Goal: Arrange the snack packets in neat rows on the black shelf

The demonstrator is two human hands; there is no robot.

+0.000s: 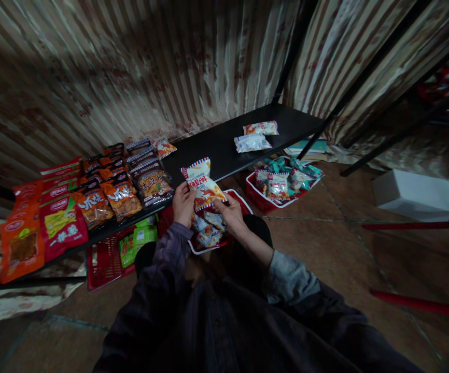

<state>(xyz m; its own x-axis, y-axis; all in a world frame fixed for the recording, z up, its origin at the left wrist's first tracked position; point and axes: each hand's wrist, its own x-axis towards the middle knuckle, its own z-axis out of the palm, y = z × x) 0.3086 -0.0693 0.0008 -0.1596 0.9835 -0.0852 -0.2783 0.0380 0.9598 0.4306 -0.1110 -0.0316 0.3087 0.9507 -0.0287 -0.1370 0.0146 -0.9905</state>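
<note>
Between my two hands I hold a white snack bag (202,182) with red lettering and a striped top edge. My left hand (184,203) grips its left edge, fingers closed. At the lower right corner, my right hand (230,211) pinches the bag. Right below it stands a red basket with a white rim (205,251), holding several small snack packs (210,230). On the black shelf (216,150) lie two similar white bags, a striped one (261,128) and a paler one (252,143). Another small white and orange bag (165,148) lies beside the brown bags.
Rows of orange bags (22,248), red bags (63,223), black-orange bags (121,197) and brown bags (152,184) fill the shelf's left part. A second red basket (265,199) holds green packs. Below the shelf is a red crate (103,259). A white box (422,191) sits right.
</note>
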